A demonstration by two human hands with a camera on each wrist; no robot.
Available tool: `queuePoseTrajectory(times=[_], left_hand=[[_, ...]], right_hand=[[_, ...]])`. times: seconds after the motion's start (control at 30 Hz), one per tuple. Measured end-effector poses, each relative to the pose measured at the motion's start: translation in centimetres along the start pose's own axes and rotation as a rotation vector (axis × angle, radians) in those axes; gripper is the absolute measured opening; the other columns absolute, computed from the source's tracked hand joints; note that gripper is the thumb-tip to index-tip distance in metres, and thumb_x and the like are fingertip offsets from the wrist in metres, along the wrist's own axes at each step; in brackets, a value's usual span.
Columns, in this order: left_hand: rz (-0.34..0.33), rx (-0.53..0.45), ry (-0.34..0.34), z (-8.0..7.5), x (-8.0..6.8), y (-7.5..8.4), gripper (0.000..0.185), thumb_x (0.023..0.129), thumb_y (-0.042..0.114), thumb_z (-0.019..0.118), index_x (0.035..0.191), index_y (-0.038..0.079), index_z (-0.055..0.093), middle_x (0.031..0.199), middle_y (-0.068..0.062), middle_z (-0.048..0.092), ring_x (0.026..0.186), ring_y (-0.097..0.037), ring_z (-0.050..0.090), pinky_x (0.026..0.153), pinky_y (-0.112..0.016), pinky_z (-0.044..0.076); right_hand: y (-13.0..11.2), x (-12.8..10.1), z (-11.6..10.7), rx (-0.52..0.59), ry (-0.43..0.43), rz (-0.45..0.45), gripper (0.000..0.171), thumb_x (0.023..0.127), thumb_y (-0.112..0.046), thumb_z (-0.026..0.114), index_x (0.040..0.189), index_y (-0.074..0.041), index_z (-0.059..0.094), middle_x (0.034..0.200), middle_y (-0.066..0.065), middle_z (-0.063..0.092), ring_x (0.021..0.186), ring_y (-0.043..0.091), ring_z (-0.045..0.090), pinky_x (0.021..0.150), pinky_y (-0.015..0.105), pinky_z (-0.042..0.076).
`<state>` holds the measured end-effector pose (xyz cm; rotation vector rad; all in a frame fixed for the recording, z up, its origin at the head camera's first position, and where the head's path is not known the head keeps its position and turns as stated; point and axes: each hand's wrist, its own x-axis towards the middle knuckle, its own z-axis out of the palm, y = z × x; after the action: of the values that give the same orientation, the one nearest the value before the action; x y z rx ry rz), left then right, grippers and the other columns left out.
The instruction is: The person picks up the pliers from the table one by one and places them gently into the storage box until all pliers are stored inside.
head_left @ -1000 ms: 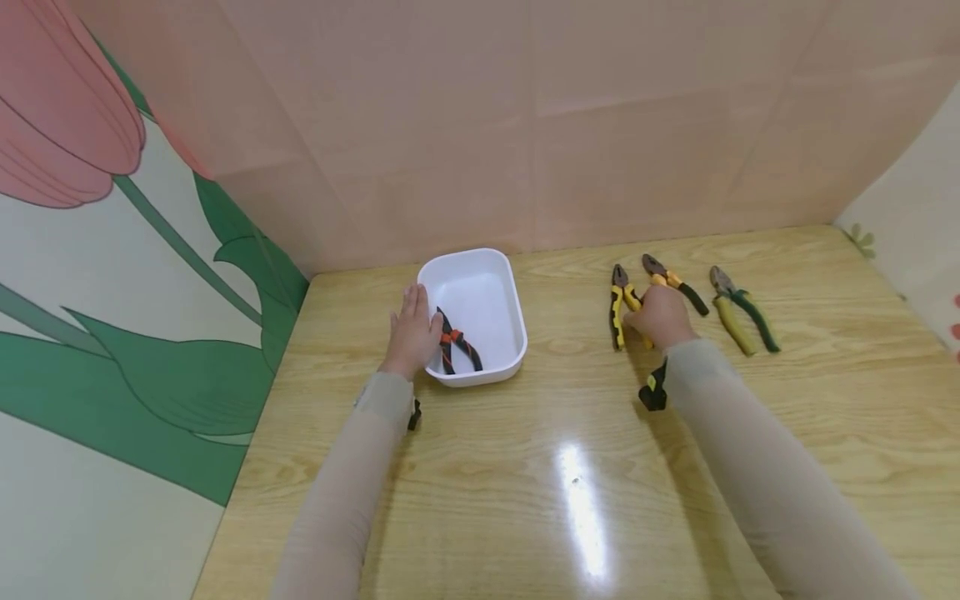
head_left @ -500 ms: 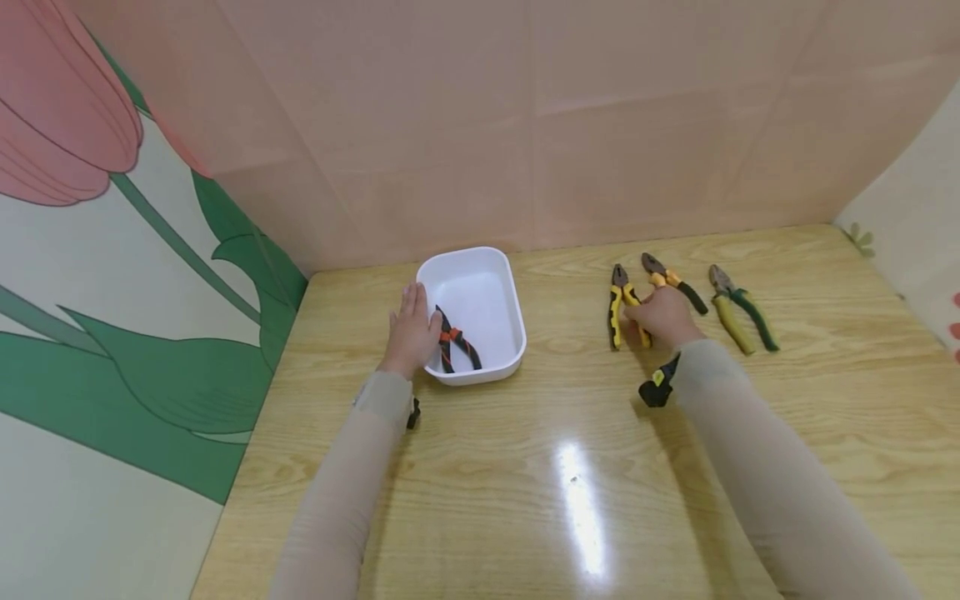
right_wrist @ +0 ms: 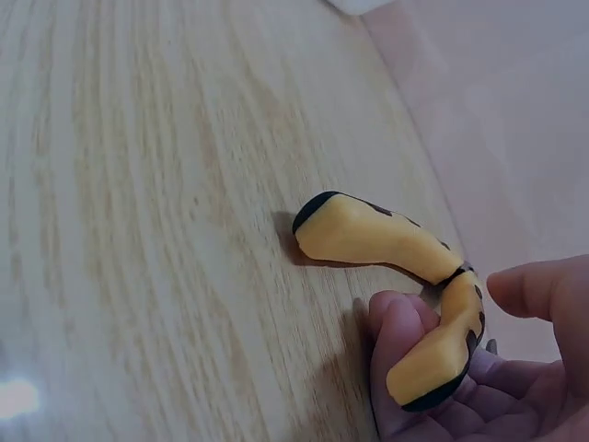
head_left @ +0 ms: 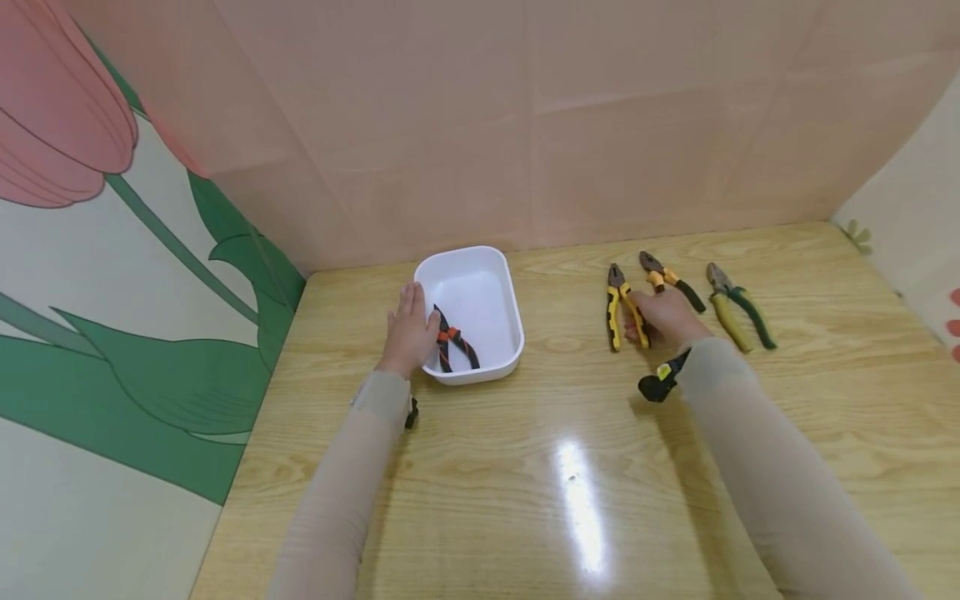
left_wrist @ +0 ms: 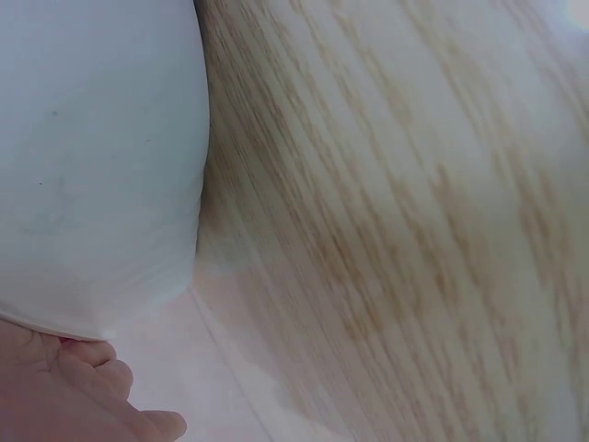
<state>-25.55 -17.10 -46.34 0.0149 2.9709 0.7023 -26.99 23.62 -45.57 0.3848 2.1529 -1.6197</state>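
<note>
Wooden table (head_left: 487, 483): right hand (head_left: 666, 315) turned, yellow pliers (head_left: 612, 312) showing more handle.

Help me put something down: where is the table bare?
The table is bare between the white tray and the yellow-black pliers, and nearer, between the sleeves. Crowding is around the right hand, beside the orange-black pliers and green pliers.

A right hand (right_wrist: 543, 396) curls its fingers (right_wrist: 396, 354) around the nearer handle of yellow-and-black pliers (right_wrist: 405, 249), the thumb (right_wrist: 529, 287) just beside that handle's far end. The other handle angles away from the fingers, over a pale wood-grained table (right_wrist: 166, 203). Beyond the thumb is a pinkish surface (right_wrist: 506, 138); well apart from the hand, a white object's edge (right_wrist: 357, 5) shows.
</note>
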Motion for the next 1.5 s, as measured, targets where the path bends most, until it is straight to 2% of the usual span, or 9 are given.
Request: queuePoseTrajectory(times=[0.27, 0.47, 0.87, 1.1, 1.33, 1.5], left_hand=[[-0.003, -0.019, 0.007, 0.1, -0.1, 0.0, 0.069, 0.109, 0.036, 0.035, 0.162, 0.004, 0.004, 0.17, -0.013, -0.001, 0.156, -0.03, -0.002, 0.123, -0.059, 0.004], [-0.008, -0.026, -0.001, 0.1, 0.0, 0.0, 0.07, 0.109, 0.036, 0.035, 0.162, 0.005, 0.002, 0.171, -0.011, -0.003, 0.156, -0.028, -0.004, 0.124, -0.058, 0.003], [-0.018, -0.033, -0.013, 0.0, -0.1, 0.2, 0.07, 0.11, 0.038, 0.034, 0.163, 0.008, -0.001, 0.171, -0.01, -0.004, 0.156, -0.025, -0.006, 0.124, -0.056, 0.001], [-0.017, -0.021, -0.009, 0.0, 0.0, 0.1, 0.07, 0.11, 0.037, 0.034, 0.163, 0.006, 0.001, 0.171, -0.011, -0.002, 0.157, -0.028, -0.002, 0.124, -0.057, 0.003], [-0.025, -0.025, -0.017, -0.1, -0.1, 0.1, 0.07, 0.11, 0.038, 0.034, 0.163, 0.007, -0.001, 0.17, -0.008, -0.005, 0.156, -0.026, -0.005, 0.124, -0.056, 0.002], [-0.028, -0.03, -0.018, -0.1, -0.2, 0.2, 0.07, 0.11, 0.039, 0.033, 0.163, 0.008, -0.001, 0.171, -0.007, -0.005, 0.156, -0.024, -0.007, 0.125, -0.055, 0.001]], right_hand=[[-0.2, 0.1, -0.2, 0.126, -0.041, 0.071, 0.042, 0.109, -0.032, 0.04, 0.119, 0.007, 0.051, 0.077, 0.008, 0.065, 0.063, 0.014, 0.064, 0.064, 0.03, 0.06], [-0.1, 0.0, -0.2, 0.158, -0.053, 0.079, 0.039, 0.109, -0.03, 0.042, 0.12, 0.007, 0.052, 0.077, 0.007, 0.065, 0.063, 0.014, 0.064, 0.063, 0.029, 0.059], [0.3, 0.2, -0.1, 0.186, -0.042, 0.055, 0.039, 0.11, -0.027, 0.043, 0.123, 0.008, 0.049, 0.08, 0.006, 0.064, 0.064, 0.013, 0.063, 0.064, 0.029, 0.058], [0.3, -0.3, 0.1, 0.23, -0.036, 0.021, 0.041, 0.11, -0.023, 0.043, 0.134, 0.01, 0.042, 0.082, 0.007, 0.061, 0.061, 0.011, 0.062, 0.062, 0.027, 0.058], [1.6, 0.8, -0.1, 0.175, 0.004, -0.048, 0.04, 0.109, -0.027, 0.047, 0.118, 0.011, 0.051, 0.073, 0.001, 0.066, 0.064, 0.008, 0.064, 0.063, 0.026, 0.059], [1.9, 0.9, 0.1, 0.159, 0.03, -0.057, 0.046, 0.109, -0.03, 0.047, 0.126, 0.013, 0.05, 0.078, 0.002, 0.064, 0.064, 0.007, 0.064, 0.064, 0.025, 0.059]])
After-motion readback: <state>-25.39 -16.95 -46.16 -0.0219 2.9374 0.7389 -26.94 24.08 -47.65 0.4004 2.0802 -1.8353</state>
